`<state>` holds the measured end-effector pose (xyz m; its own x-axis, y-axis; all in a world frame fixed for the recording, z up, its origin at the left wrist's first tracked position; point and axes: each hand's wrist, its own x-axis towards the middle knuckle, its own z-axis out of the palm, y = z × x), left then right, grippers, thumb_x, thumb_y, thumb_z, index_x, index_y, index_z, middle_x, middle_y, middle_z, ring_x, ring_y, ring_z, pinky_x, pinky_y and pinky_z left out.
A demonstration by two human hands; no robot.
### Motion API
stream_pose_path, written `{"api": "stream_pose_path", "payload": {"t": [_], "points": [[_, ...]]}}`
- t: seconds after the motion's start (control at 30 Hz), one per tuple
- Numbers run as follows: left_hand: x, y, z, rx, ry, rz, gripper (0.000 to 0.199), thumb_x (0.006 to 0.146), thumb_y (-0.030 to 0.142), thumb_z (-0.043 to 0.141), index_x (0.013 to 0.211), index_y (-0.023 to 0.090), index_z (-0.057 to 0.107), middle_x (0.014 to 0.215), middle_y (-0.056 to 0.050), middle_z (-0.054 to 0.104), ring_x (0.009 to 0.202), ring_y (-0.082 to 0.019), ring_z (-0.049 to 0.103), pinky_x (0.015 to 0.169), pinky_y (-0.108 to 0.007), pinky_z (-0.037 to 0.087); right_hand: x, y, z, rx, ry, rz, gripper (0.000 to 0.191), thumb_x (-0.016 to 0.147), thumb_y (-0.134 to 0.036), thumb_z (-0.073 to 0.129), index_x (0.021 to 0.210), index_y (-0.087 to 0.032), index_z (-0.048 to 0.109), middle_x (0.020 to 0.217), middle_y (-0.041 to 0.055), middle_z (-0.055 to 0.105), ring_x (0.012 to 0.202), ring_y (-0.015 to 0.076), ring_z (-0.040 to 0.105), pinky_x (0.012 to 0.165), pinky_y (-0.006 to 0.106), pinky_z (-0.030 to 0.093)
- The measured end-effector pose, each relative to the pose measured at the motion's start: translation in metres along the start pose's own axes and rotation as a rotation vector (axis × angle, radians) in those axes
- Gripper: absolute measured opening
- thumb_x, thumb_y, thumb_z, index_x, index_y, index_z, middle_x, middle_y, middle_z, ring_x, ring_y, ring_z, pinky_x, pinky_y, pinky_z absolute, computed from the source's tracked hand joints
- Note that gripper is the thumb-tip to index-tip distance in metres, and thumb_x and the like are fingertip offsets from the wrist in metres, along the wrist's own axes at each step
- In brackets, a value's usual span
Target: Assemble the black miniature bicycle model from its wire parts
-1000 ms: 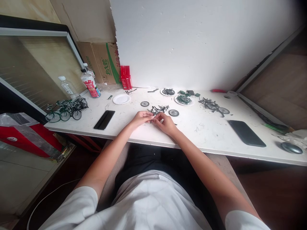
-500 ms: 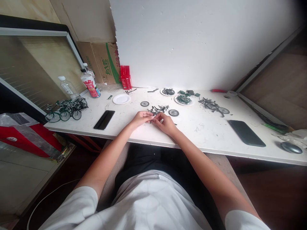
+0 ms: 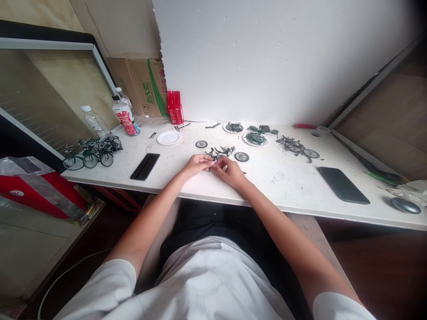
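Note:
My left hand (image 3: 197, 164) and my right hand (image 3: 230, 171) meet over the table, fingertips pinched together. Whatever lies between them is too small and covered to name; a bit of dark material shows under the fingers. Just beyond the fingers lie dark miniature bicycle parts (image 3: 225, 151), partly hidden by my hands. One small spoked wheel (image 3: 242, 157) rests flat to the right of them, and another spoked wheel (image 3: 201, 144) lies behind my left hand.
Several assembled miniature bicycles (image 3: 93, 155) stand at the left, near a phone (image 3: 145, 166) and bottles (image 3: 126, 116). Behind are a bare paper plate (image 3: 169, 138) and a plate of green parts (image 3: 246, 141). More dark parts (image 3: 295, 146) and a black slab (image 3: 343, 185) lie right.

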<state>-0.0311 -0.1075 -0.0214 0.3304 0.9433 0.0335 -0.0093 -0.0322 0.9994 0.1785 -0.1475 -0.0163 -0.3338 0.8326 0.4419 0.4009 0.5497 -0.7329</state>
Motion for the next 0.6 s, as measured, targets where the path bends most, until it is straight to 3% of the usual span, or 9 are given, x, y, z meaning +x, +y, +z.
{"api": "stream_pose_path", "payload": {"t": [0.6], "points": [[0.0017,-0.0034,-0.0011,0.037,-0.013,0.020,0.050,0.075,0.043,0.092,0.110,0.011,0.075,0.103,-0.013,0.078,0.082,-0.016,0.069,0.079,-0.033,0.054,-0.0001,0.0050,0.0009,-0.006,-0.004,0.010,0.018,0.100,-0.043,0.063,0.097,-0.025,0.062,0.095,0.0051,0.080,0.077,0.0213,0.072,0.072,0.035,0.054]]}}
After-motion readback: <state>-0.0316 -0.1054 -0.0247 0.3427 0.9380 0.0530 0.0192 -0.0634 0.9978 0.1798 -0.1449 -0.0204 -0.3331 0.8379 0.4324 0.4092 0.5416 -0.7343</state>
